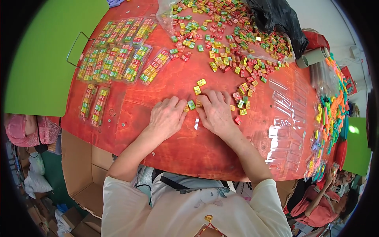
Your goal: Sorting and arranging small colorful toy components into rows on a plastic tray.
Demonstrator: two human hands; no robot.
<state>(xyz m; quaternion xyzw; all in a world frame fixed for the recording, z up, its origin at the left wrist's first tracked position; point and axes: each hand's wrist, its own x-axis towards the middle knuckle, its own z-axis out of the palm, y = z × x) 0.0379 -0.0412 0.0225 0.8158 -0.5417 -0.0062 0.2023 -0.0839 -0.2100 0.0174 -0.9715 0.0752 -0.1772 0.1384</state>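
On the red table, my left hand (167, 114) has thumb and fingers closed at a small yellow box (186, 108). Across from it, my right hand (216, 111) pinches another small yellow box (199, 103), mostly covered by the fingers. Between the two sits a small green box (191, 104). Two loose yellow boxes, one (201, 82) just beyond the other (197, 90), lie past my fingertips. A shiny pale sliver (196, 123) shows below my hands; what it belongs to is hidden.
Filled clear packs (155, 67) lie in rows at the left. A heap of small coloured boxes (237, 35) spreads over the far side near a black plastic bag (276, 17). Empty clear trays (282, 134) and bright coloured pieces (331, 114) are at the right. Other people sit nearby.
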